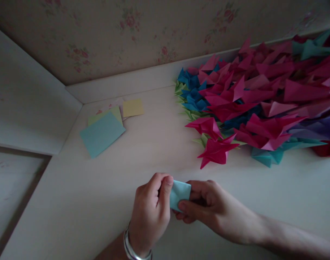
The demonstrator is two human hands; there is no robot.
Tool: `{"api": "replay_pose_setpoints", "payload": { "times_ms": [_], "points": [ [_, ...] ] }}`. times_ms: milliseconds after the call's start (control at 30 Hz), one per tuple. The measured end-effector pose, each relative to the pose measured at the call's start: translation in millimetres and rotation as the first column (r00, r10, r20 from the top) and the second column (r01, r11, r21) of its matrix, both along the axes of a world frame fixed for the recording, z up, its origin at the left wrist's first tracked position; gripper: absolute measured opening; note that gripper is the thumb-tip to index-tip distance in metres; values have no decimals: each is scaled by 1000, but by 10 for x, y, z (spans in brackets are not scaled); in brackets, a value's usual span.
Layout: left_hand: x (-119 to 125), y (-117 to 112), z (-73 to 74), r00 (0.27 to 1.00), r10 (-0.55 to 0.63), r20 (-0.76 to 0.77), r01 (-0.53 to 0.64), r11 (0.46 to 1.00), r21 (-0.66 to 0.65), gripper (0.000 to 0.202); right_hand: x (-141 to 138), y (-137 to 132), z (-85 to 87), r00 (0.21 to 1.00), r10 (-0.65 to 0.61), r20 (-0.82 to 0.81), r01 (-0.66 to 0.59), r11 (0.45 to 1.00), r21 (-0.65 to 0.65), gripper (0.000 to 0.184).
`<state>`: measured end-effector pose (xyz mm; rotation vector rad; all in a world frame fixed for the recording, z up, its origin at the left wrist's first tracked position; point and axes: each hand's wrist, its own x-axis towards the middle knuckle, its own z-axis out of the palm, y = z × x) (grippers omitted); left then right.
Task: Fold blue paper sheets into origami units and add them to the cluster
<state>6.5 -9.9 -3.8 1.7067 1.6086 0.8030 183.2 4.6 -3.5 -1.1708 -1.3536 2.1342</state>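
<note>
**Two hands pinching a small piece of blue paper over a white table**

On my screen, both hands meet at the near edge of the table (143, 151). Between them is a small blue folded paper (180, 192), held just above the tabletop. The left hand (151, 209), with a silver bracelet (129, 249) on its wrist, is curled shut, thumb pressing the paper's left edge. The right hand (208, 209) grips the right side, fingers closed beneath and around it.

I judge the paper very light, thin and easily creased, so it is best taken by its edges with fingertips.

Farther back on the right lies a pile of folded paper shapes (262, 94), mostly pink. Far left, a blue sheet (101, 134), a green sheet (114, 112) and a yellow sheet (133, 107) lie flat.
</note>
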Motion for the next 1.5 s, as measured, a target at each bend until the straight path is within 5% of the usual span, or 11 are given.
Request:
{"api": "replay_pose_setpoints", "payload": {
  "times_ms": [267,500,633,700,800,933,1067,1267,1500],
  "points": [
    [23,27,-93,916,120,383,-23,969,-247,22,17,30,21,990,-135,-35,131,987,-95,32],
    [-58,36,-61,923,-197,331,203,979,16,20,116,144,-31,949,-278,-151,268,960,-84,36],
    [-77,81,-79,914,-189,360,194,981,21,24,137,118,-36,944,-280,-173,270,960,-77,61],
    [-84,95,-86,915,-166,368,170,985,23,21,161,106,-41,953,-256,-160,259,966,-1,60],
    [-98,109,-67,903,-130,410,151,988,-20,16,225,118,-30,977,-213,-30,213,936,279,46],
    [-131,124,-28,852,-43,521,133,982,-136,14,316,168,14,973,-217,74,115,741,661,37],
    [-172,139,-36,768,13,641,181,955,-236,27,372,198,30,978,-207,30,113,644,757,40],
    [-201,206,-76,728,13,686,236,934,-268,28,380,240,-6,981,-191,-27,146,644,751,33],
    [-29,308,-21,770,36,637,119,973,-199,20,366,274,-94,964,-266,-8,203,716,668,24]
  ]
}}
